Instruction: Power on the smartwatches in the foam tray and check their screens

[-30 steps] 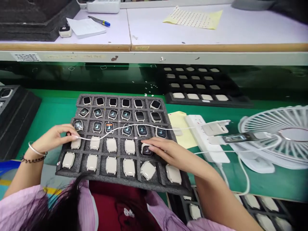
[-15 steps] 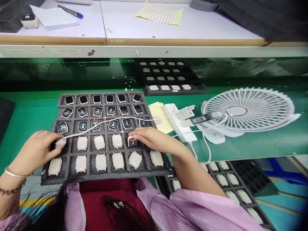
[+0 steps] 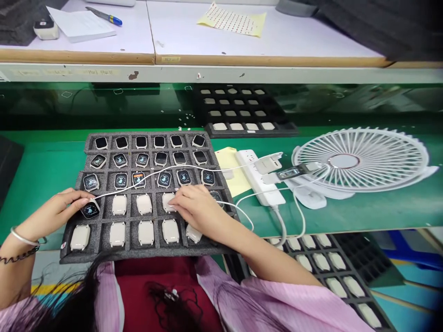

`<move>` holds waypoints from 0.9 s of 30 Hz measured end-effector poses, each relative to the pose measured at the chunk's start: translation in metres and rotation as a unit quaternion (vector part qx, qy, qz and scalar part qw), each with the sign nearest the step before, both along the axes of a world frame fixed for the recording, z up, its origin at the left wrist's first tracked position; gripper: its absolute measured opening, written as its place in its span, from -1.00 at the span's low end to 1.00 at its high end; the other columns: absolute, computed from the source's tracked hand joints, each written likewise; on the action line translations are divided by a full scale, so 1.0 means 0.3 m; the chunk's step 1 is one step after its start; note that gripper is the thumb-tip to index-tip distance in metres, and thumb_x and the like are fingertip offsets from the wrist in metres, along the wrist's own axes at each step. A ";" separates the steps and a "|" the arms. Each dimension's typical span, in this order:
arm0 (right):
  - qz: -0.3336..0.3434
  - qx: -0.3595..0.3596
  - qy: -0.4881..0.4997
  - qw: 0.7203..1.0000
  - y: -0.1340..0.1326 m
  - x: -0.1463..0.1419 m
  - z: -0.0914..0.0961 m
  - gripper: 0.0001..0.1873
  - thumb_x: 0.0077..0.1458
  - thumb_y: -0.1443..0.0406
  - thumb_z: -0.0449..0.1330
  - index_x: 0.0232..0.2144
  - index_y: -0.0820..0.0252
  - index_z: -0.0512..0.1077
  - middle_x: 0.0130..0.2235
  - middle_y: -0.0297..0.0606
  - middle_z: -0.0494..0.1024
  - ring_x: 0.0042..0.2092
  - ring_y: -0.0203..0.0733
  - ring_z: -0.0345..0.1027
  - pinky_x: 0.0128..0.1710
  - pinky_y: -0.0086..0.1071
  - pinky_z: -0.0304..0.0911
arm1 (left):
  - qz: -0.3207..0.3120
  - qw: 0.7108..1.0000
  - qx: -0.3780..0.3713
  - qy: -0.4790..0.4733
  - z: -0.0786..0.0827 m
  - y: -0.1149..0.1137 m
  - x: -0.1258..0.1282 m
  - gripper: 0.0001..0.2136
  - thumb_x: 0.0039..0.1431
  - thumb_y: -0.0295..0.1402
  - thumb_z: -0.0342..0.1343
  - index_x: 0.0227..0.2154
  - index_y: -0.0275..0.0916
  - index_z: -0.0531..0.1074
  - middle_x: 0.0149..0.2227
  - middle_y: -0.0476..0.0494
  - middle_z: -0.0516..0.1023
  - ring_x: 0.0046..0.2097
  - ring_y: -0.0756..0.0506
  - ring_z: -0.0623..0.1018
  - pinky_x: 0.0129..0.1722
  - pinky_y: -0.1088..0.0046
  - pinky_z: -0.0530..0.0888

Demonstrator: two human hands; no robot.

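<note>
A dark foam tray of small smartwatch bodies lies in front of me on the green bench. The back three rows show lit or dark screens; the front two rows mostly lie face down, cream backs up. My left hand pinches a lit watch at the tray's left edge, with a white charging cable running from it across the tray. My right hand is curled over the fourth row, fingertips on a cream watch.
A white power strip with plugged adapters and a small meter sits right of the tray, beside a white fan lying flat. Another foam tray stands behind, more trays lie low at right. A shelf above holds paper, a pen and a yellow sheet.
My left hand has turned its watch screen up in the left cell. My right hand has left the lit watch in the fifth column and shifted left onto a cream watch.
</note>
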State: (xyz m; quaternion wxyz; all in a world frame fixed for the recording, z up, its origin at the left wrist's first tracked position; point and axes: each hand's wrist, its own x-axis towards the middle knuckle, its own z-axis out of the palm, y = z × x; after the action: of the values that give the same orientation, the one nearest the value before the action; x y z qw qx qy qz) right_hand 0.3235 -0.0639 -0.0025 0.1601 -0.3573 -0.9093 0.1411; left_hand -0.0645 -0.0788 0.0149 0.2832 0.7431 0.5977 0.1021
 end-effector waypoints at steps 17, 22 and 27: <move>0.033 -0.286 0.047 0.956 0.131 0.003 0.026 -0.68 0.36 0.16 -0.02 0.01 0.19 0.36 -0.15 -0.15 0.62 -0.19 -0.11 0.52 -0.17 -0.28 0.37 | -0.060 0.996 -0.052 0.030 -0.015 0.022 -0.001 -0.48 0.33 0.05 -0.22 -0.12 -0.15 0.57 -0.10 -0.09 0.65 -0.10 -0.17 0.53 0.01 0.30 0.37; 0.052 -0.228 0.020 0.972 0.113 -0.022 0.013 -0.64 0.39 0.18 -0.08 -0.06 0.19 0.46 -0.06 -0.09 0.61 -0.04 -0.02 0.50 -0.02 -0.12 0.37 | -0.040 0.997 -0.055 0.025 0.005 0.025 0.004 -0.54 0.25 0.07 -0.08 -0.15 -0.09 0.60 -0.13 -0.08 0.67 -0.11 -0.20 0.55 -0.03 0.28 0.40; 0.049 -0.172 0.024 0.984 0.094 -0.039 0.006 -0.62 0.42 0.20 -0.09 -0.11 0.21 0.50 -0.13 -0.09 0.62 -0.10 -0.01 0.51 -0.06 -0.10 0.39 | 0.083 0.992 0.071 0.066 0.026 0.006 0.033 -0.61 0.18 0.10 0.05 -0.30 -0.07 0.60 -0.23 -0.12 0.68 -0.13 -0.28 0.55 0.04 0.05 0.34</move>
State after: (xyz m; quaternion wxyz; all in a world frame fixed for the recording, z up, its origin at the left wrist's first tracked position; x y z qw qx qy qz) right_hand 0.3118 -0.0358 -0.0007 0.1107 -0.3315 -0.8836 0.3117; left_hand -0.0546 -0.0769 0.0229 0.1801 0.7145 0.6657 0.1175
